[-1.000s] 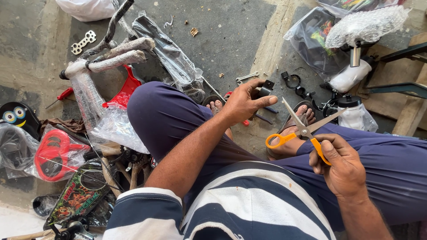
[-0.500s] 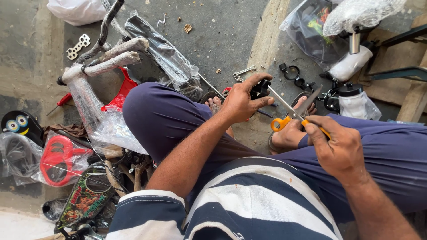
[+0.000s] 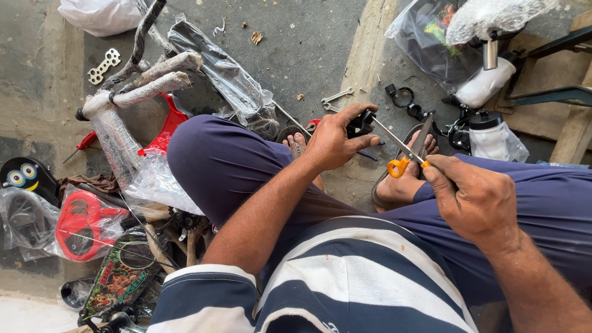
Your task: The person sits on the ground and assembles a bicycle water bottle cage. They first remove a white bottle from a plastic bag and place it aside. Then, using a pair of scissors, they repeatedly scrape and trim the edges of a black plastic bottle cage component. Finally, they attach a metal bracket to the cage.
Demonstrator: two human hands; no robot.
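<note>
Bare concrete floor [image 3: 308, 37], bike parts strewn all over. Person sat w/ legs in dark blue trousers. Left hand [image 3: 333, 142] was clamped on a small black part [image 3: 359, 123], held up over the knees. Right hand [image 3: 472, 200] gripped orange-handled scissors [image 3: 407, 151], blades apart, tips at the black part. On the floor just beyond the hands: a spanner [image 3: 336, 98]. Further left, a foam-wrapped bike frame [image 3: 139, 89], red screwdriver [image 3: 80, 145], red plastic piece in a bag [image 3: 77, 222]. White wrapped saddle [image 3: 493, 15] top right.
</note>
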